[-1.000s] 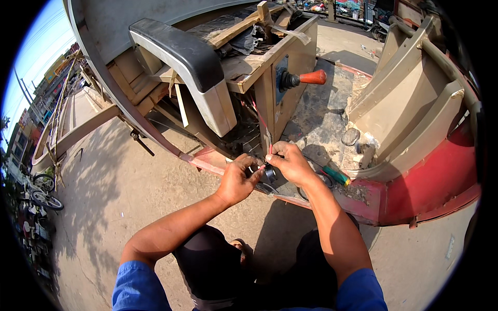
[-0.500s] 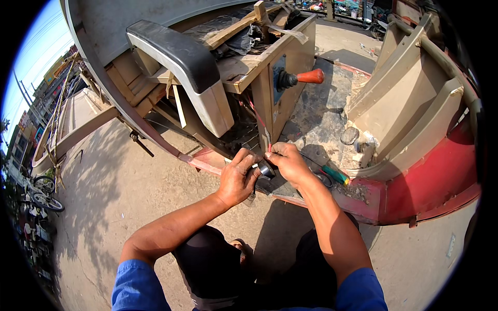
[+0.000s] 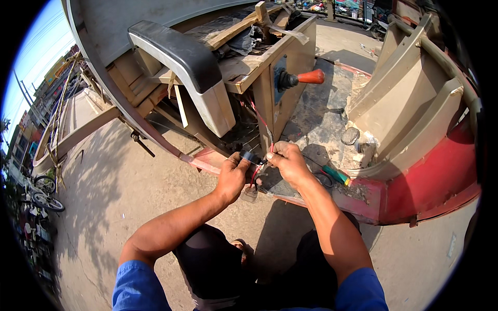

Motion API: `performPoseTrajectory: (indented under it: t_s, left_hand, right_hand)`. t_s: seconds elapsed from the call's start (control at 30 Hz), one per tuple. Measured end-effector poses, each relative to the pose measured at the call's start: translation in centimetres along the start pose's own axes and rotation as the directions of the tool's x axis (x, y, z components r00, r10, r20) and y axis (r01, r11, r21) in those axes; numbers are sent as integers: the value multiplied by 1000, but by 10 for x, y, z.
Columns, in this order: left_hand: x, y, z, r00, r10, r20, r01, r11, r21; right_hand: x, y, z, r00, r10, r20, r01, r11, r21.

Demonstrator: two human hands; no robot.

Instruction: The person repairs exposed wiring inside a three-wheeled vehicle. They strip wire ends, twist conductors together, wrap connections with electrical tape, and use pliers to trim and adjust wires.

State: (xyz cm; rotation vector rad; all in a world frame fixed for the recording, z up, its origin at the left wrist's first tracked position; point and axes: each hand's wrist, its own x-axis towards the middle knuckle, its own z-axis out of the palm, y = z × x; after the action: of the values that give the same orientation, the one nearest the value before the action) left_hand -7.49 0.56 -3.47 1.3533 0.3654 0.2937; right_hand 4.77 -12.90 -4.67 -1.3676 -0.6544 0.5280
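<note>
two hands, near each other. left hand (image 3: 232, 175) pinches a dark tape roll (image 3: 249, 156); right hand (image 3: 289, 164) pinches a red wire (image 3: 272, 147) near the foot of the tan post (image 3: 265, 111). judgement: hold the wire still, tape taut and flat, turns overlapping, roll clear of the translucent connector (image 3: 250, 194) below.

The tape roll (image 3: 250, 156) is held in the left hand (image 3: 232, 176), left of the wire (image 3: 272, 147) pinched by the right hand (image 3: 288, 163). A box (image 3: 296, 70) is set behind them, a lever (image 3: 310, 76) mounted on its right side, an armrest (image 3: 179, 59) placed to its left. Right of the hands, a screwdriver (image 3: 336, 174) is laid on the vehicle floor (image 3: 322, 114) before a pedal (image 3: 350, 136).
</note>
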Motion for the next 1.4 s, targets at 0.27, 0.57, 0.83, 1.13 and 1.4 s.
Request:
performPoseTrajectory:
  t_s: [0.27, 0.57, 0.83, 1.13, 1.4]
  left_hand:
    - [4, -5, -4, 983, -171, -61, 169, 985, -31]
    - [-6, 1, 2, 964, 243, 110, -267, 894, 361]
    - [1, -4, -2, 930, 335, 151, -365, 795, 484]
    - [-3, 0, -3, 989, 113, 92, -135, 950, 280]
    - [-6, 1, -1, 985, 134, 106, -158, 952, 264]
  right_hand:
    - [-2, -1, 4, 1000, -6, -5, 6, 999, -42]
    - [4, 13, -2, 999, -17, -27, 12, 980, -198]
    - [1, 6, -1, 997, -68, 47, 76, 983, -170]
    - [-5, 9, -11, 947, 57, 316, -6, 987, -160]
    - [-10, -16, -16, 935, 224, 273, -186, 970, -157]
